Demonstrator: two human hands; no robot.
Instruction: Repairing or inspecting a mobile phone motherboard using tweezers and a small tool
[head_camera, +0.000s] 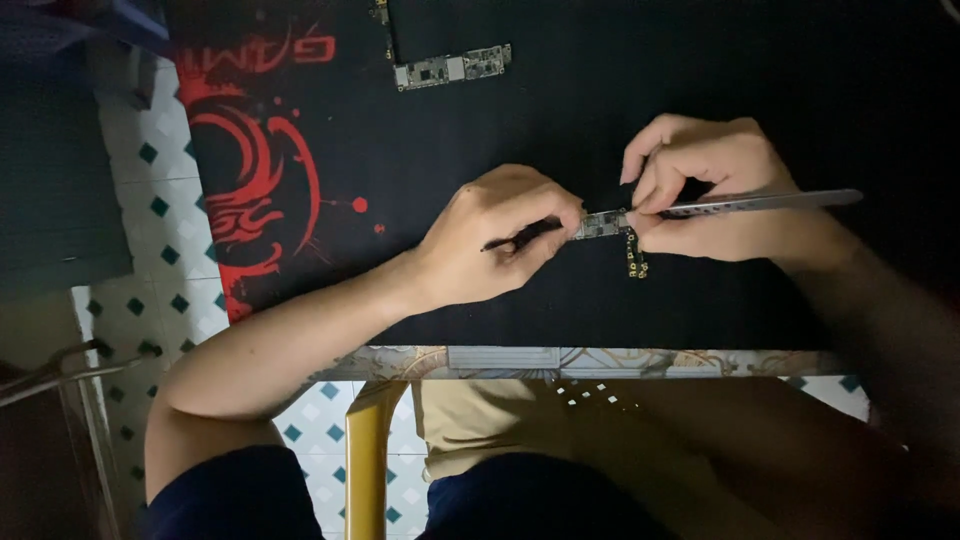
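Both hands pinch circuit board — right holds tweezers.

The left hand closes over the near end of the narrow grey circuit board, so that end is hidden, and the thin dark tool in its grip vanishes into the palm. The right hand covers the tip of the long silver metal tweezers; whether it touches the board cannot be told. The board's parts are too small to make out. Up top, a second long circuit board trails a strip cut off by the edge.
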